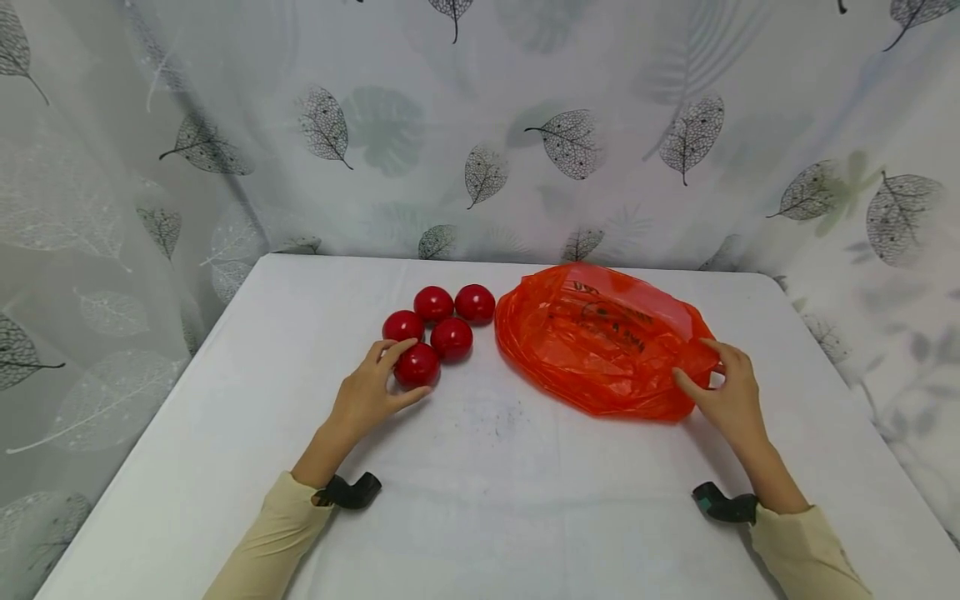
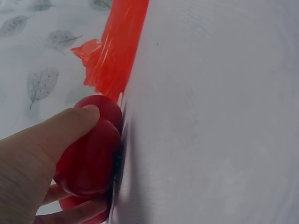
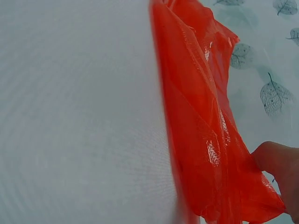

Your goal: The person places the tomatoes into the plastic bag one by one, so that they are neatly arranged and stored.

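Note:
Several shiny dark red balls (image 1: 452,340) sit in a cluster left of the table's middle. My left hand (image 1: 367,392) has its thumb and fingers around the nearest ball (image 1: 417,366); in the left wrist view the thumb of the left hand (image 2: 44,144) lies against a red ball (image 2: 88,161). A crumpled orange-red plastic bag (image 1: 600,342) with dark print lies to the right of the balls. At its right end my right hand (image 1: 731,400) holds the edge between thumb and fingers; the right wrist view shows the hand (image 3: 280,170) at the bag's edge (image 3: 205,135).
The white table (image 1: 480,500) reaches back to a leaf-patterned curtain (image 1: 480,125). Each wrist wears a black strap-on piece, one at the left wrist (image 1: 352,492) and one at the right wrist (image 1: 723,504), below beige sleeves.

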Demonstrator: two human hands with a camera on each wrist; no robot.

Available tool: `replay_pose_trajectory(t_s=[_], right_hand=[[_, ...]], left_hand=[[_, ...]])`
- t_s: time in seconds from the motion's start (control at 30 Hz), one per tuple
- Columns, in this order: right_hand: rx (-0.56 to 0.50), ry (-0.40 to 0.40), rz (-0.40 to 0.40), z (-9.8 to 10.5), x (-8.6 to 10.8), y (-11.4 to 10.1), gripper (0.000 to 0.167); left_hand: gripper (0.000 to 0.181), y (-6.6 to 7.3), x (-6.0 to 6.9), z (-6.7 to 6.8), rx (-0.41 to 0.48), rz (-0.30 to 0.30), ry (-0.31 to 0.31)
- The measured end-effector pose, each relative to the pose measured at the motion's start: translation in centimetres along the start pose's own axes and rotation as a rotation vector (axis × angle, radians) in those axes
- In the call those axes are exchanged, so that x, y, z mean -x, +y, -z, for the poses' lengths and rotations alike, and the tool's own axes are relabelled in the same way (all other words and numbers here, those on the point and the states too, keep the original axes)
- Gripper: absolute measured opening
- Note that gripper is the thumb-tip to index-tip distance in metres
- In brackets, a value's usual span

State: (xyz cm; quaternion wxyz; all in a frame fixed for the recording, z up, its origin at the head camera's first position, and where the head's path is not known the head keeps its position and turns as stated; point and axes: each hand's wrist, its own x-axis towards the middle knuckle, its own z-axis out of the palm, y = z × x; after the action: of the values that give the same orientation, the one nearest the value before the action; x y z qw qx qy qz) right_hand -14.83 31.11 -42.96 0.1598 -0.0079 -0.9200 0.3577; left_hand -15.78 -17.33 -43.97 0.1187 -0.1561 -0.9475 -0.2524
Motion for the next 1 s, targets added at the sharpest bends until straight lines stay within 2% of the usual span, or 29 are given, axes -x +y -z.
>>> replay_pose_trajectory(t_s=[0.33, 0.67, 1.0], right_hand=[[-0.006, 0.026, 0.041, -0.3, 0.16, 0.63, 0.051], [-0.01, 0.033, 0.056, -0.38, 0.27, 0.84, 0.05], [-0.016, 0.027, 0.059, -0.22, 0.12, 0.69, 0.051]], left_hand=[[0.069, -0.49, -0.03, -0.35, 0.093, 0.023, 0.013], [0.067, -0.34, -0.05, -0.49, 0.134, 0.026, 0.04], [0.066, 0.26, -0.06, -0.55, 0.143, -0.035, 0.088]])
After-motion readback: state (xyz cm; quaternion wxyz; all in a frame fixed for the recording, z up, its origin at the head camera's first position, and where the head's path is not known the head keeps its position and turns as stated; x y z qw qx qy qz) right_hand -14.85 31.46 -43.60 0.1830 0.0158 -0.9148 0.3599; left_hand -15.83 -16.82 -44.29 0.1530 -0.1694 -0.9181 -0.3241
